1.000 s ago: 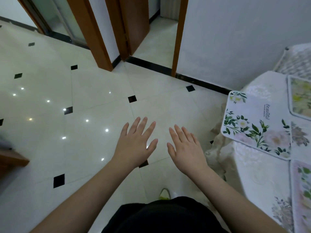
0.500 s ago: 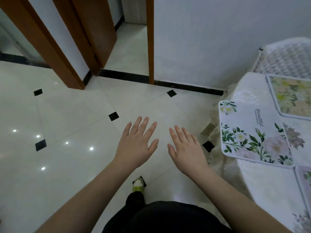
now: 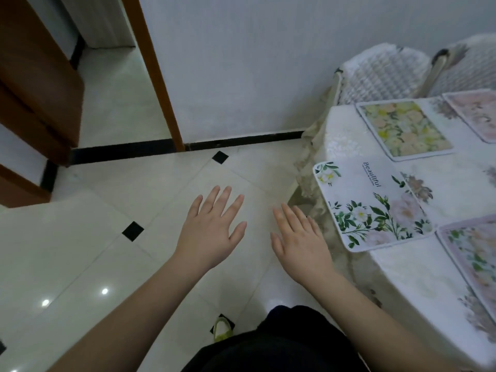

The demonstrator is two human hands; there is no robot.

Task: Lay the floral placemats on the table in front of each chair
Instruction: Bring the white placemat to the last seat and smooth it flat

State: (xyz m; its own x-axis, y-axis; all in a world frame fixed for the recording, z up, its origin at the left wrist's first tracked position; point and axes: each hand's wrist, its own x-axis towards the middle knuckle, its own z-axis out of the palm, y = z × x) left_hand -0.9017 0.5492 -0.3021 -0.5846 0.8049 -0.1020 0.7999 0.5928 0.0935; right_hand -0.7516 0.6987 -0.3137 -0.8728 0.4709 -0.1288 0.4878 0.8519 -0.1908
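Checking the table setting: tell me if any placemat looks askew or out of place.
The "Beautiful" placemat sits rotated and overhangs the table edge at its near-left corner. The yellow-flowered placemat lies fully on the cloth.

Left hand (image 3: 212, 232), right hand (image 3: 300, 241) flat, apparently empty

Both the left hand (image 3: 212, 226) and right hand (image 3: 300, 237) hover flat, palms down, over bare floor (image 3: 80, 251), with open air ahead and to the left as far as the wall (image 3: 241, 63) and door frame (image 3: 155, 76). To the right the table (image 3: 402, 277) edge stands close beside the right hand, its top taken up by four mats (image 3: 373, 205) lying near one another. Two chairs (image 3: 381, 73) close the table's far side against the wall.
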